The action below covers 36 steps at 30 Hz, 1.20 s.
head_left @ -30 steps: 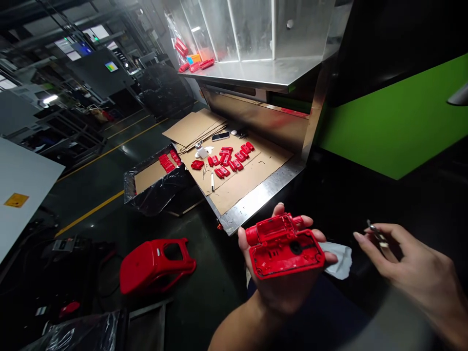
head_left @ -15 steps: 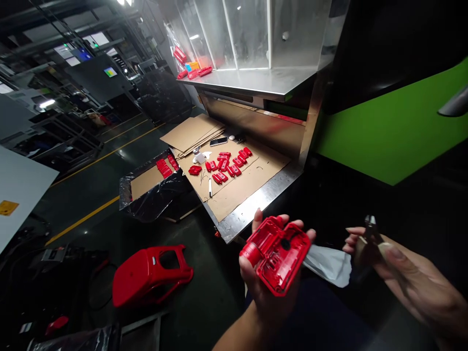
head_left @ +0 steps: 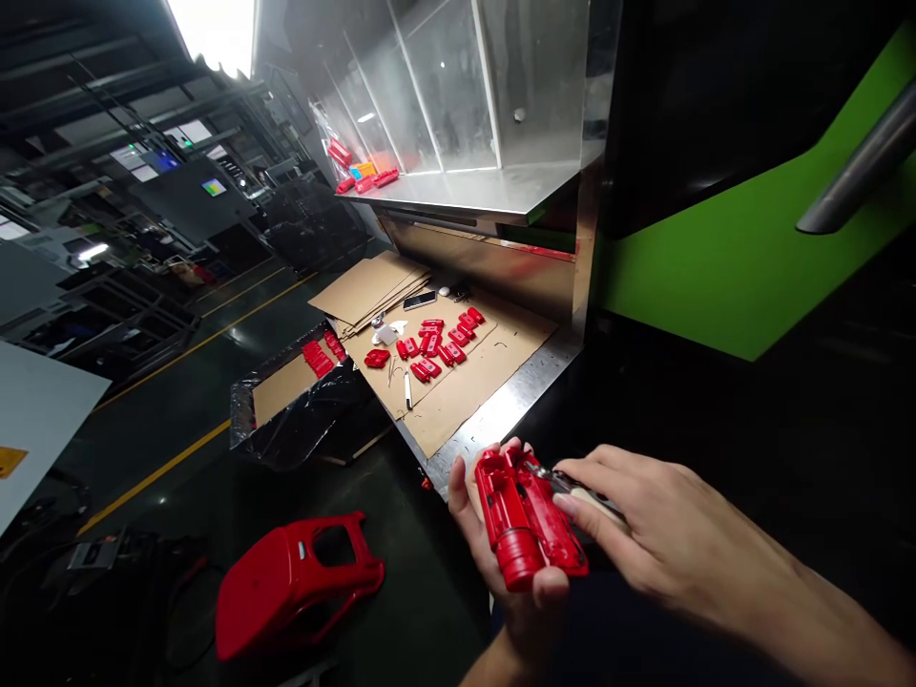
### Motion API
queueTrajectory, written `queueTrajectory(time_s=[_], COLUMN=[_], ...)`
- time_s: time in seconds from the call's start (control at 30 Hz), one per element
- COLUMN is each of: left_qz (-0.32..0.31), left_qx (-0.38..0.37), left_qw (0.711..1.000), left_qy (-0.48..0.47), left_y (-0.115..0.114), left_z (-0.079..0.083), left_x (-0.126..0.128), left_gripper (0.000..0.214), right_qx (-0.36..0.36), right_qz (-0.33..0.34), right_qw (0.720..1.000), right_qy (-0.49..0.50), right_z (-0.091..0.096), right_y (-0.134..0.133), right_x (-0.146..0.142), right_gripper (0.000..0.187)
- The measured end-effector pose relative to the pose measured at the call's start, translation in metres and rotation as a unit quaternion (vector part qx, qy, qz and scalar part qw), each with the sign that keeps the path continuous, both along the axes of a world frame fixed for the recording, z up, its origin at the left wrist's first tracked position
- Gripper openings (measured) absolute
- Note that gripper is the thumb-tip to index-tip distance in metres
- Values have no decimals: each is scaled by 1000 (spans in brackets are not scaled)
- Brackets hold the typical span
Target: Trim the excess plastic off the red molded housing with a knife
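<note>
My left hand [head_left: 511, 572] cradles a hollow red moulded plastic housing [head_left: 526, 520], its round cylindrical end pointing down toward me. My right hand [head_left: 679, 534] grips small side cutters [head_left: 572, 485] with pale handles. Their metal tips rest against the upper edge of the housing, close to my left fingers. Part of the housing's inside is hidden behind my right fingers.
A steel shelf edge [head_left: 493, 420] lies beyond my hands, carrying cardboard [head_left: 472, 391] with several red parts, a phone and a white-handled knife. A plastic-lined box [head_left: 286, 401] stands left of it. A large red shell [head_left: 293, 587] sits on the floor.
My right hand has moved left and brought the cutters to the housing. The housing has turned so its cylinder points toward me. The white sheet no longer shows.
</note>
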<state>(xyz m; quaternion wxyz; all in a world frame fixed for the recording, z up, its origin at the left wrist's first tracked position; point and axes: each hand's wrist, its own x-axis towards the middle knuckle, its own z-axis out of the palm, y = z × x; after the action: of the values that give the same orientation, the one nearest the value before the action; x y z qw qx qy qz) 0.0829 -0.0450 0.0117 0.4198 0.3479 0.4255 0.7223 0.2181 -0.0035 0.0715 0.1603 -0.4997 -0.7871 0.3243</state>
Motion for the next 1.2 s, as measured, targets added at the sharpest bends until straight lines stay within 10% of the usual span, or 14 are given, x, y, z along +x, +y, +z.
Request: queueTrajectory(time_s=[1.2], left_qz=[75], left_qx=[103], left_qw=[987], left_qy=[101], left_y=[14], left_z=[-6], left_x=[5], left_gripper=[93], right_qx=[-42], right_qz=[12], right_qw=[998], right_qy=[-34], right_z=[7], right_y=[5], right_x=[-14], right_gripper=[36])
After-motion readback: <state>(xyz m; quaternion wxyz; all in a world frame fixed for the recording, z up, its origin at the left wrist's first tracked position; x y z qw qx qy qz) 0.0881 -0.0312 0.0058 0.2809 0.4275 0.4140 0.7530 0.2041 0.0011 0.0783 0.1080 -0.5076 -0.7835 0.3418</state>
